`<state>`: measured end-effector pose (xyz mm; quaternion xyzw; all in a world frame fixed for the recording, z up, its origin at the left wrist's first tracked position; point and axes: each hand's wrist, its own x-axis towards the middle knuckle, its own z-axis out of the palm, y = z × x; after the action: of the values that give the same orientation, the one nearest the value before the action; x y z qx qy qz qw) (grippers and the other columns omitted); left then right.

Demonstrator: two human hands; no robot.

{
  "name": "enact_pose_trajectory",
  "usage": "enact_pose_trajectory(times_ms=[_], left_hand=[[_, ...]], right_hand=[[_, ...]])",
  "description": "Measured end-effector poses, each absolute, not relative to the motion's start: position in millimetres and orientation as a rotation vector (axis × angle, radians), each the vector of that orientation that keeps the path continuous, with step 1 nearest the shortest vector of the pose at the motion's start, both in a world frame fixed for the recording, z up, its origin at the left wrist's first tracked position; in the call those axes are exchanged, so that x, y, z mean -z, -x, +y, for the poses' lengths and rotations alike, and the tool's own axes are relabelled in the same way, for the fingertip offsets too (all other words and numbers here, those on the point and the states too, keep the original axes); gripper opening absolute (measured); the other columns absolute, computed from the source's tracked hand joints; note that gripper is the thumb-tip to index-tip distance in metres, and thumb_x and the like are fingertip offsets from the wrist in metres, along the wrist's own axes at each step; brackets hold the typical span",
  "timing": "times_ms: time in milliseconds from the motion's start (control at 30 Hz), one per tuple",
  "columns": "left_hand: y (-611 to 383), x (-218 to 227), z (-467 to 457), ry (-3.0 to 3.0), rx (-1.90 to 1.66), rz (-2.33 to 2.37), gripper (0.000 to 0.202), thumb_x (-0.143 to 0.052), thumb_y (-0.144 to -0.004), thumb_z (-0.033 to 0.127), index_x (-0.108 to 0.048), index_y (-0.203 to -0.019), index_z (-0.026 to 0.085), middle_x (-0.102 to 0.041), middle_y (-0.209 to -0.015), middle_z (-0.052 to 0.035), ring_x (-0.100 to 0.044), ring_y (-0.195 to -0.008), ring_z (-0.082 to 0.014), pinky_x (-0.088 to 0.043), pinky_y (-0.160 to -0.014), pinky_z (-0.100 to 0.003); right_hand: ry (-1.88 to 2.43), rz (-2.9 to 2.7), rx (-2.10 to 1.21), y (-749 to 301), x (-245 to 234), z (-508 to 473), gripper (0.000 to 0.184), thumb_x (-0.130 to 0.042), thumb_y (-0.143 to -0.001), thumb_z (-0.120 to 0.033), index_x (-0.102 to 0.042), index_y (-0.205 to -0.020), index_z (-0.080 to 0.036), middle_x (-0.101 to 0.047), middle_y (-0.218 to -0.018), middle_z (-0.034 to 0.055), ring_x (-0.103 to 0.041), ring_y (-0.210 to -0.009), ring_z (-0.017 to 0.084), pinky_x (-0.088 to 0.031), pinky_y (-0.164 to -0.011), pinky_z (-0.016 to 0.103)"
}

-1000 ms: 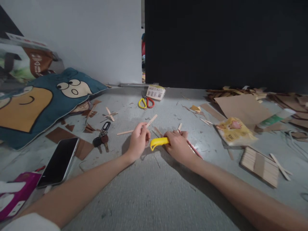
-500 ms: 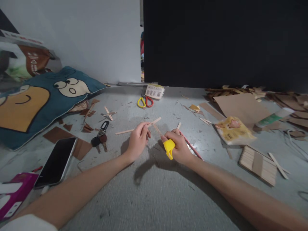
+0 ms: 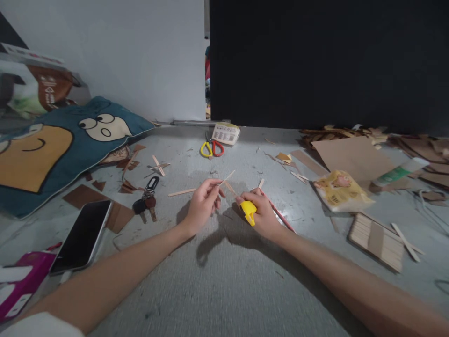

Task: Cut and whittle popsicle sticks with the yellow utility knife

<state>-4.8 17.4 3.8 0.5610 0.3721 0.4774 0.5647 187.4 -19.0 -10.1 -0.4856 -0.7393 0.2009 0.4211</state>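
My left hand point(image 3: 204, 201) is closed, pinching a wooden craft stick point(image 3: 228, 177) that points up and to the right, its narrow edge turned toward me. Just right of it, my right hand point(image 3: 260, 209) is wrapped around a yellow utility knife point(image 3: 248, 213). The knife's thin blade point(image 3: 229, 188) points up-left, close to the stick; I cannot tell whether they touch. Another craft stick point(image 3: 181, 192) lies flat left of my left hand. Beside my right hand, a red pencil-like rod point(image 3: 280, 215) and the end of a craft stick point(image 3: 261, 183) show on the table.
Scissors point(image 3: 212, 149) lie ahead, by a small white packet point(image 3: 226, 134). To the left are keys point(image 3: 149, 203), a phone point(image 3: 82, 236) and a blue pillow point(image 3: 80, 140). Rightward sit a yellow packet point(image 3: 342, 192), a craft-stick bundle point(image 3: 377, 241), a glue tube point(image 3: 400, 172) and cardboard point(image 3: 351, 152).
The stick in my left hand has rolled from its flat face to its edge. My right hand and the knife have shifted slightly right, with the blade a little farther from the stick.
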Motion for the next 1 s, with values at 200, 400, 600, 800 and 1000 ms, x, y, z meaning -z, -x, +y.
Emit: enact_pose_trajectory(times_ms=[200, 400, 600, 800, 1000], left_hand=[[4, -9, 21, -1.107, -1.131, 0.842, 0.033, -0.079, -0.079, 0.045, -0.068, -0.095, 0.018, -0.057, -0.072, 0.0041, -0.050, -0.046, -0.0068, -0.032, -0.038, -0.020], [2, -8, 25, -1.061, -1.133, 0.873, 0.044, -0.083, -0.075, 0.057, -0.062, -0.078, 0.018, -0.053, -0.064, 0.0055, -0.046, -0.042, -0.0056, -0.027, -0.035, -0.019], [4, -11, 27, -1.045, -1.084, 0.896, 0.044, -0.090, -0.068, 0.053, -0.068, -0.082, 0.017, -0.058, -0.067, 0.0037, -0.046, -0.044, -0.0046, -0.028, -0.038, -0.019], [6, -10, 24, -1.243, -0.934, 0.876, 0.043, -0.086, -0.075, 0.056, -0.071, -0.079, 0.017, -0.056, -0.061, 0.0031, -0.046, -0.047, -0.0063, -0.033, -0.042, -0.020], [6, -10, 22, -1.284, -0.935, 0.820, 0.041, -0.075, -0.085, 0.056, -0.069, -0.077, 0.017, -0.064, -0.070, -0.0009, -0.050, -0.050, -0.0066, -0.035, -0.043, -0.020]], right_hand=[[1.182, -1.921, -0.531, -188, 0, -19, 0.037, -0.051, -0.101, -0.033, -0.046, -0.065, -0.022, -0.053, -0.060, -0.0013, -0.044, -0.062, 0.016, -0.034, -0.078, 0.037], [1.204, -1.967, -0.518, -189, -1, -18, 0.037, -0.051, -0.102, -0.032, -0.049, -0.066, -0.022, -0.056, -0.062, -0.0009, -0.047, -0.063, 0.016, -0.033, -0.078, 0.037], [1.159, -2.011, -0.458, -190, 2, -17, 0.038, -0.051, -0.104, -0.035, -0.051, -0.068, -0.022, -0.056, -0.064, -0.0008, -0.047, -0.063, 0.016, -0.033, -0.078, 0.037], [1.142, -2.033, -0.425, -191, 4, -16, 0.037, -0.049, -0.106, -0.036, -0.051, -0.071, -0.022, -0.057, -0.066, -0.0008, -0.048, -0.064, 0.016, -0.033, -0.077, 0.037], [1.129, -2.014, -0.415, -191, 5, -16, 0.036, -0.049, -0.106, -0.033, -0.048, -0.072, -0.023, -0.056, -0.066, -0.0019, -0.048, -0.064, 0.016, -0.032, -0.077, 0.037]])
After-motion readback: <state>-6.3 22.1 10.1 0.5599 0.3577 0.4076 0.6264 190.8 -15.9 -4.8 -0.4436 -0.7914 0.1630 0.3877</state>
